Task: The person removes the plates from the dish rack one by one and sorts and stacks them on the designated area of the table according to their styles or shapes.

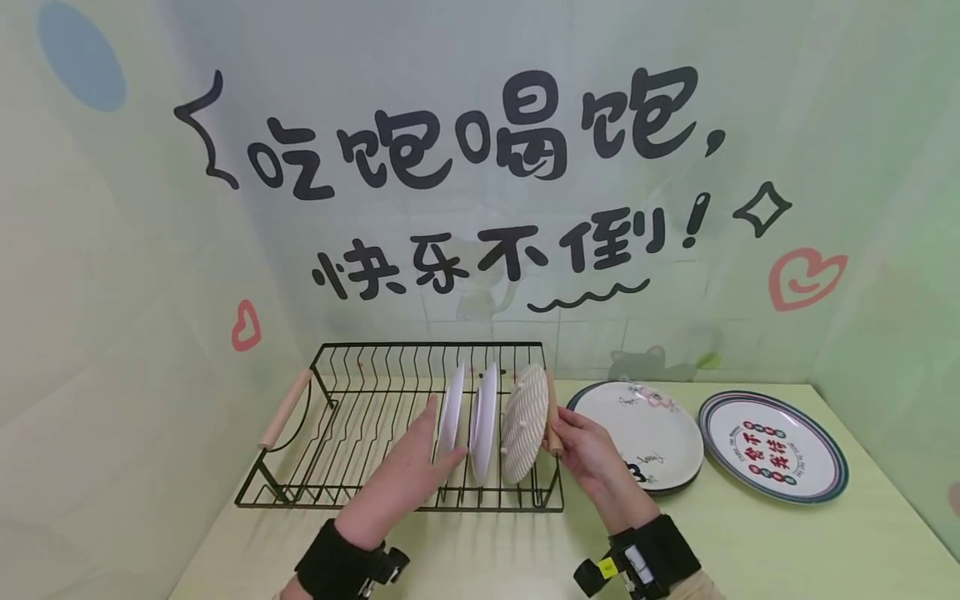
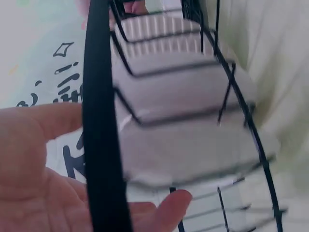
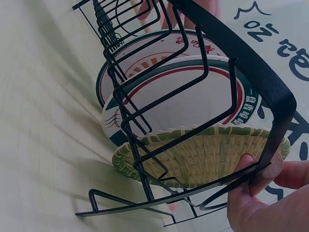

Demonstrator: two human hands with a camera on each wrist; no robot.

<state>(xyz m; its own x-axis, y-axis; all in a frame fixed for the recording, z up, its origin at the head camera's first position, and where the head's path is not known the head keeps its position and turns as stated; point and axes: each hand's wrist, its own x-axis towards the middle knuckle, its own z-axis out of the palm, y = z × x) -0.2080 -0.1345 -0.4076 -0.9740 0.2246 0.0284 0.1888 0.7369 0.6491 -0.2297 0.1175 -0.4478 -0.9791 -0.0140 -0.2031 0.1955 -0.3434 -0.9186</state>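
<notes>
A black wire dish rack (image 1: 375, 433) with wooden end handles stands on the table. Two white plates (image 1: 451, 412) (image 1: 484, 425) stand on edge in it, and their green-rimmed faces (image 3: 176, 96) show in the right wrist view. Right of them stands a woven-look plate (image 3: 207, 150) with a ribbed cream back (image 1: 525, 425). My left hand (image 1: 408, 462) is spread at the leftmost plate, index finger extended and thumb apart; contact cannot be made out. My right hand (image 1: 592, 454) grips the rack's right wooden handle (image 1: 553, 417), thumb and fingers around its near end.
Right of the rack lies a cream plate (image 1: 637, 425) on top of another dark-edged one. Farther right is a plate with a blue-green rim and red lettering (image 1: 776, 446). A printed curtain (image 1: 480, 208) hangs behind the table (image 1: 787, 542).
</notes>
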